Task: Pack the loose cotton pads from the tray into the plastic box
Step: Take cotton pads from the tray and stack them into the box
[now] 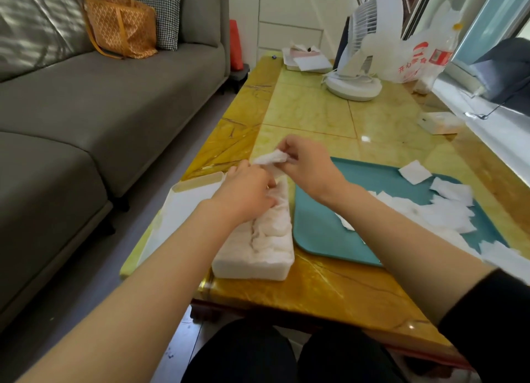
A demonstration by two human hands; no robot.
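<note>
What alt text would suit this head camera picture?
A person's right hand pinches a bunch of white cotton pads near a translucent plastic box already stuffed with pads, where the left hand rests. More loose pads lie on a teal tray beside it.

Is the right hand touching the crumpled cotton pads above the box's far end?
Touching. The head view shows the right hand pinching the crumpled cotton pads between its fingertips, above the plastic box.
</note>
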